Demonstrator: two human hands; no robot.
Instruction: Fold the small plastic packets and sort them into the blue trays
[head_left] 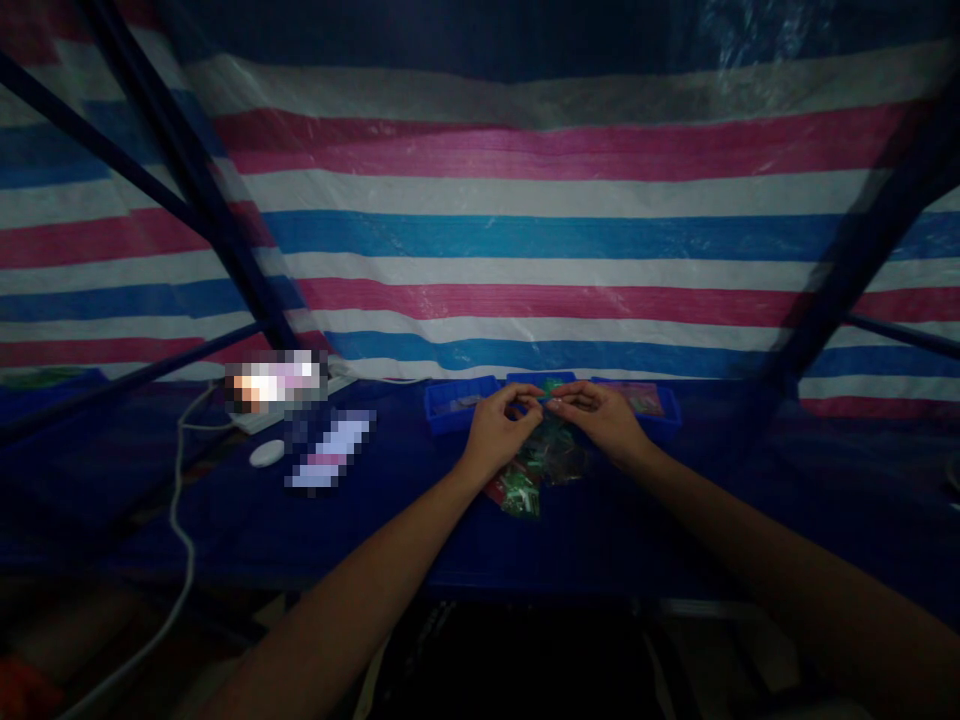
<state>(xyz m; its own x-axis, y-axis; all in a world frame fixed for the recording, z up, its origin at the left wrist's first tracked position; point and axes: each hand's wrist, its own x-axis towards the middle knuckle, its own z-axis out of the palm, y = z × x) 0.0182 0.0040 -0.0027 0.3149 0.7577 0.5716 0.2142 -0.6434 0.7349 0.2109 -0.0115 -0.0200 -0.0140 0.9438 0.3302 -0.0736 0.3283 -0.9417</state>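
Observation:
My left hand (pixel 504 425) and my right hand (pixel 600 415) meet in front of the blue bins, fingertips pinched close together. Something small and greenish shows between them, too dim and small to name. Below the hands lies a pile of small clear plastic bags (pixel 521 492) with green pieces inside, some reddish at the left side. A blue bin (pixel 442 412) stands behind my left hand with pale pieces in it. Another blue bin (pixel 667 405) with pinkish contents is partly hidden by my right hand. Between these two, a middle bin (pixel 525 379) holds green pieces.
On the left of the blue table (pixel 420 535) are a blurred phone-like object (pixel 330 452), a round white object (pixel 267 454) and a white power strip (pixel 296 405). Its white cable (pixel 180 510) hangs over the edge. Dark blue frame bars (pixel 847 260) and a striped sheet (pixel 555 235) stand behind.

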